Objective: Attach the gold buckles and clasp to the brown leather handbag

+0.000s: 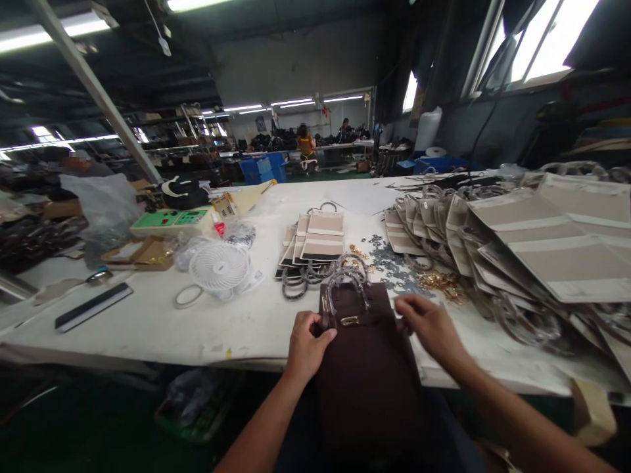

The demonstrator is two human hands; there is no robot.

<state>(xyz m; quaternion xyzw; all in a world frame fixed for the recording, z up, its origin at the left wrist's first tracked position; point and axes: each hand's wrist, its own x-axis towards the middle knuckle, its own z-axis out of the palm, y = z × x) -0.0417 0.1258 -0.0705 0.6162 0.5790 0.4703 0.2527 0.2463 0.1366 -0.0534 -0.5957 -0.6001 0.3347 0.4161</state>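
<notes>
A dark brown handbag piece [367, 374] leans over the table's front edge towards me. Clear film wraps its upright handles [348, 282], and a gold-coloured metal plate [350, 320] sits near its top. My left hand [306, 345] is closed on the bag's upper left edge, thumb on the front. At the upper right edge, my right hand [431, 325] has its fingers pinched together; what lies between them is hidden. Just beyond are a heap of small gold-coloured fittings [444, 286] and scattered dark grey metal pieces [387, 263].
Beige-and-white bag panels with handles [323, 235] lie at the table's middle, and a large overlapping stack [557, 236] fills the right. Leftward are a white fan [220, 266], a tape roll [188, 296], a dark flat bar [93, 307] and a green-topped machine [172, 221]. People work farther back.
</notes>
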